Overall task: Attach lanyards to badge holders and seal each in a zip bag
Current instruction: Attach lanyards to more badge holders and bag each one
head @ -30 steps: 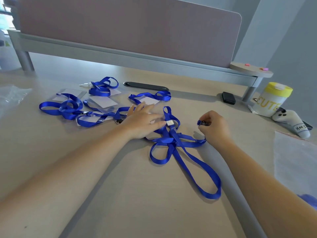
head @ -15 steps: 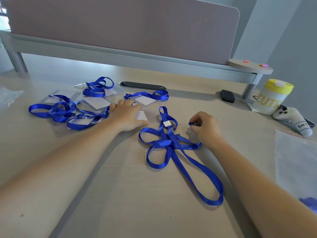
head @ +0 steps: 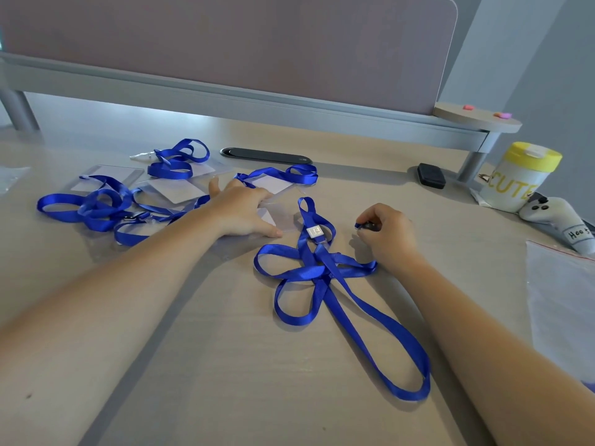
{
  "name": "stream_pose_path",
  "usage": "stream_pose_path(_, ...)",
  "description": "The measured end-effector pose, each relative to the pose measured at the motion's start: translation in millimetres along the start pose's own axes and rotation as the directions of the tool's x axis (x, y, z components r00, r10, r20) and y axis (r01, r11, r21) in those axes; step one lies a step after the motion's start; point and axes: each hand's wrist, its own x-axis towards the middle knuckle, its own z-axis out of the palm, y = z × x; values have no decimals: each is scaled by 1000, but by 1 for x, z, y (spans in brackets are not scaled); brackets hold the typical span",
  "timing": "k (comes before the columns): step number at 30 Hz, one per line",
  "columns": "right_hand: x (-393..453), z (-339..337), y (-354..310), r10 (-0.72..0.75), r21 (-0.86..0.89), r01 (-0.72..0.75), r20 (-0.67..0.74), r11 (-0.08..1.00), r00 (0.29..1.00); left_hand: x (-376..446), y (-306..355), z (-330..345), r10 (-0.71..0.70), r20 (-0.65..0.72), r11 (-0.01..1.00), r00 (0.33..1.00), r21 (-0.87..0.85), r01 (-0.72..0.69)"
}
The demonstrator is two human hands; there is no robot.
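Both hands barely moved: left hand (head: 240,209) still presses flat on a badge holder (head: 283,217), right hand (head: 388,231) still pinches the lanyard clip (head: 365,225).

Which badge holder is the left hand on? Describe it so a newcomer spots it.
Start at the blue lanyard spread in loops mid-desk. Just beyond its left side lies a clear badge holder under the left hand. Unlike the holders further left, no lanyard lies across it.

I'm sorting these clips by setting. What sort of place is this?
Most likely an office workstation: a pale wood-look desk backed by a fabric privacy divider panel, with a cable-slot cover set into the desktop. Loose blue lanyards suggest badge-kit assembly.
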Motion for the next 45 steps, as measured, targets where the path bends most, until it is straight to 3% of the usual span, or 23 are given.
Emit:
stream_pose_path(11, -12, -14, -19, -13, 108, 12, 4, 994, 1000, -27, 14, -5, 65, -49, 997, 997, -38, -67)
stream_pose_path(17, -28, -19, -28, -8, 130, 8, 2, 991, 1000, -46, 23, -10, 134, -76, 988, 988, 88, -127)
stream_pose_path(28, -50, -25, -35, -35, 132, 31, 30, 991, 999, -67, 28, -20, 123, -69, 992, 990, -30, -125)
stream_pose_path(34, -57, -34, -36, -20, 201, 10, 47, 980, 999, -70, 32, -20, 86, -202, 986, 976, -122, -112)
stream_pose_path(40, -63, -50, -37, -80, 129, 79, 0, 988, 997, -70, 49, -28, 119, -399, 966, 909, -166, -199)
stream_pose_path(45, -62, -63, -37, -46, 149, 52, -42, 987, 998, -69, 63, -37, 84, -422, 908, 903, -341, -244)
